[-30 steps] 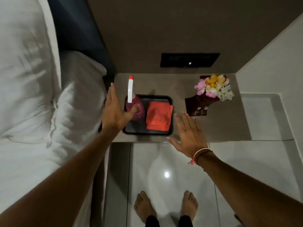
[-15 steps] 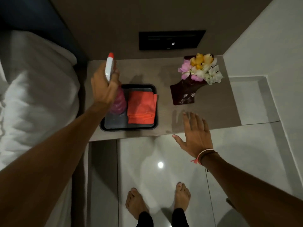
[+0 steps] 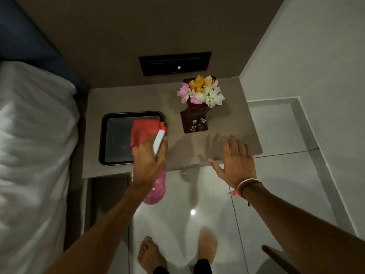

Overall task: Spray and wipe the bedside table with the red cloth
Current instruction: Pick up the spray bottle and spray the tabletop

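Observation:
My left hand (image 3: pixel 148 161) grips a pink spray bottle (image 3: pixel 157 186) by its white trigger head, red nozzle aimed at the tabletop, lifted over the front edge of the grey bedside table (image 3: pixel 233 119). The folded red cloth (image 3: pixel 144 130) lies on the right side of a black tray (image 3: pixel 116 139), partly hidden behind that hand. My right hand (image 3: pixel 235 161) hovers with fingers spread above the table's front right part, holding nothing.
A dark vase of flowers (image 3: pixel 197 113) stands at the back right of the table. White bedding (image 3: pixel 33 147) fills the left side. A black wall panel (image 3: pixel 174 63) sits above the table. A white wall borders the right; my bare feet stand on glossy tiles.
My left hand went from reaching beside the bottle to gripping it, lifted it out of the tray and carried it right and toward me. My right hand stayed spread near the table's front.

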`<action>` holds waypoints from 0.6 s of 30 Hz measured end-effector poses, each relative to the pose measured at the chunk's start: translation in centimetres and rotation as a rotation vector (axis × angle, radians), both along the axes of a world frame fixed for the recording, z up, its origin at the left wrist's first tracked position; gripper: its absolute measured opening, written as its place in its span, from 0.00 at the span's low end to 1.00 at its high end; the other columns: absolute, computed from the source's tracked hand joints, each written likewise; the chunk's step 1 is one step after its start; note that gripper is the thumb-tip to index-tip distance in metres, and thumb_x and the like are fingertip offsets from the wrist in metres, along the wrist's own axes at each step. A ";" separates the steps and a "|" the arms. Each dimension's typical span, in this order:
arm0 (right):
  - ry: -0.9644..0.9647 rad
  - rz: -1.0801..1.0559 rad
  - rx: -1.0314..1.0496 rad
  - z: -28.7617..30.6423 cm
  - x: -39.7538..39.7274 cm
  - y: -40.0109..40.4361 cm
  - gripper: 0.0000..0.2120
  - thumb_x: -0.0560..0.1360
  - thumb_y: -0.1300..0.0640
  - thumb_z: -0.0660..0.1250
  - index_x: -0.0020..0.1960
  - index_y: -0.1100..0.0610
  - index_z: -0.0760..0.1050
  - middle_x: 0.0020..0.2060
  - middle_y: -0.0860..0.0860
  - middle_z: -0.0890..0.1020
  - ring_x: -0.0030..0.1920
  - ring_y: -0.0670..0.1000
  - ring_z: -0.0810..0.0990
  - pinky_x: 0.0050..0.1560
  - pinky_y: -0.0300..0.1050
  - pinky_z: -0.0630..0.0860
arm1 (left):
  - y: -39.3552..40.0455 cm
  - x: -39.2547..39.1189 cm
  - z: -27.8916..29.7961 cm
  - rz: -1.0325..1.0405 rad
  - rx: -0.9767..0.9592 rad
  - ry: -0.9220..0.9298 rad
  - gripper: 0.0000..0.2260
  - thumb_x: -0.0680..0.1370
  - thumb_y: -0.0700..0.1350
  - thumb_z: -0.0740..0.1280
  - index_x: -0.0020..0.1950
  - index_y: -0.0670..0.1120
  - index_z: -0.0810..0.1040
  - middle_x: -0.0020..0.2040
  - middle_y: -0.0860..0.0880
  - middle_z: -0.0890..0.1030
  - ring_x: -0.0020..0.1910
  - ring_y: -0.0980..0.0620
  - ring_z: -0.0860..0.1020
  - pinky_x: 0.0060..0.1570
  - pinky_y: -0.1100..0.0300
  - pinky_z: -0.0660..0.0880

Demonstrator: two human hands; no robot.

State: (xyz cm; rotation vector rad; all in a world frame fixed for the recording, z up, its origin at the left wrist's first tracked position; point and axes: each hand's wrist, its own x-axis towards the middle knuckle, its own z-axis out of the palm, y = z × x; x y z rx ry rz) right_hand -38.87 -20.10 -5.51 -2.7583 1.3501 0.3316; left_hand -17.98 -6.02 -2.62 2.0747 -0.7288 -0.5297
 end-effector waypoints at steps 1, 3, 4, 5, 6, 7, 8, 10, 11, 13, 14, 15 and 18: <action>-0.004 0.007 -0.005 0.0 -0.3 -0.4 0.41 0.75 0.32 0.56 0.77 0.59 0.59 0.73 0.63 0.69 0.73 0.65 0.68 0.72 0.66 0.66 | -0.3 -1.1 -0.3 0.035 -0.021 0.017 0.09 0.81 0.51 0.68 0.50 0.45 0.78 0.42 0.42 0.80 0.40 0.39 0.82 0.39 0.45 0.83; -0.005 0.024 -0.012 -0.3 -1.0 -1.3 0.40 0.75 0.32 0.56 0.77 0.58 0.59 0.72 0.63 0.69 0.73 0.65 0.68 0.72 0.66 0.66 | -1.1 -3.2 -0.8 0.075 -0.067 0.013 0.08 0.81 0.49 0.68 0.49 0.45 0.79 0.39 0.46 0.78 0.37 0.43 0.81 0.36 0.47 0.83; -0.005 0.029 -0.012 -0.4 -1.3 -1.7 0.40 0.75 0.32 0.57 0.77 0.58 0.59 0.73 0.63 0.69 0.73 0.64 0.68 0.72 0.66 0.66 | -1.5 -4.0 -1.1 0.076 -0.088 -0.008 0.07 0.81 0.48 0.69 0.48 0.44 0.79 0.36 0.48 0.77 0.34 0.47 0.79 0.33 0.50 0.81; -0.002 0.032 -0.012 -0.6 -1.5 -2.1 0.41 0.75 0.32 0.57 0.77 0.58 0.58 0.73 0.63 0.68 0.73 0.64 0.67 0.72 0.65 0.66 | -1.9 -4.7 -1.3 0.071 -0.109 -0.035 0.07 0.81 0.46 0.69 0.46 0.45 0.79 0.34 0.51 0.76 0.31 0.52 0.77 0.30 0.54 0.79; -0.001 0.034 -0.009 -0.7 -1.7 -2.4 0.41 0.75 0.31 0.56 0.77 0.58 0.58 0.73 0.63 0.68 0.73 0.64 0.67 0.73 0.65 0.66 | -2.3 -5.2 -1.4 0.062 -0.120 -0.059 0.06 0.81 0.45 0.69 0.44 0.46 0.78 0.32 0.53 0.75 0.29 0.56 0.76 0.28 0.59 0.76; -0.001 0.037 -0.006 -0.8 -1.8 -2.7 0.41 0.75 0.31 0.56 0.77 0.58 0.57 0.74 0.63 0.68 0.73 0.64 0.67 0.73 0.65 0.66 | -2.8 -5.7 -1.6 0.049 -0.125 -0.075 0.06 0.80 0.44 0.69 0.44 0.47 0.78 0.31 0.54 0.75 0.27 0.58 0.75 0.27 0.64 0.73; -0.002 0.039 -0.004 -0.9 -2.0 -2.9 0.41 0.75 0.31 0.56 0.77 0.58 0.57 0.74 0.63 0.68 0.74 0.64 0.67 0.73 0.66 0.66 | -3.1 -6.1 -1.7 0.040 -0.130 -0.086 0.06 0.81 0.43 0.69 0.43 0.48 0.77 0.30 0.55 0.75 0.26 0.59 0.74 0.26 0.69 0.72; 0.002 0.047 -0.001 -1.2 -2.4 -3.3 0.41 0.75 0.31 0.55 0.78 0.58 0.57 0.74 0.63 0.68 0.74 0.64 0.67 0.73 0.66 0.66 | -3.8 -6.6 -2.2 0.027 -0.126 -0.104 0.07 0.81 0.43 0.69 0.43 0.47 0.78 0.29 0.55 0.74 0.24 0.60 0.73 0.24 0.70 0.73; -0.001 0.053 0.002 -1.4 -2.5 -3.3 0.41 0.75 0.31 0.55 0.78 0.58 0.57 0.74 0.63 0.68 0.73 0.65 0.67 0.72 0.66 0.66 | -3.9 -6.7 -2.5 0.023 -0.123 -0.111 0.08 0.81 0.43 0.68 0.42 0.45 0.78 0.29 0.53 0.75 0.23 0.59 0.73 0.25 0.69 0.73; -0.009 0.061 0.011 -1.5 -2.7 -3.6 0.41 0.75 0.31 0.54 0.78 0.58 0.57 0.74 0.63 0.68 0.74 0.65 0.67 0.73 0.66 0.65 | -4.2 -6.9 -3.0 0.023 -0.115 -0.110 0.12 0.82 0.43 0.67 0.39 0.42 0.79 0.28 0.50 0.74 0.22 0.57 0.71 0.23 0.66 0.70; -0.012 0.065 0.015 -1.6 -2.8 -3.8 0.42 0.75 0.31 0.54 0.78 0.58 0.57 0.74 0.63 0.68 0.74 0.65 0.67 0.73 0.66 0.65 | -4.2 -7.0 -3.3 0.018 -0.105 -0.100 0.13 0.82 0.44 0.67 0.39 0.41 0.78 0.27 0.49 0.74 0.22 0.57 0.71 0.23 0.66 0.68; -0.013 0.069 0.018 -1.6 -2.9 -3.9 0.42 0.75 0.31 0.55 0.78 0.58 0.57 0.74 0.63 0.68 0.74 0.65 0.67 0.73 0.66 0.65 | -4.3 -7.2 -3.4 0.006 -0.087 -0.084 0.13 0.82 0.44 0.67 0.38 0.41 0.78 0.27 0.49 0.74 0.21 0.57 0.71 0.23 0.66 0.68; -0.015 0.077 0.024 -1.9 -3.0 -4.2 0.41 0.75 0.31 0.56 0.77 0.58 0.58 0.73 0.64 0.70 0.73 0.65 0.68 0.72 0.67 0.67 | -4.0 -7.9 -3.9 -0.027 -0.035 -0.063 0.12 0.82 0.47 0.66 0.40 0.43 0.78 0.27 0.52 0.74 0.22 0.57 0.74 0.24 0.70 0.68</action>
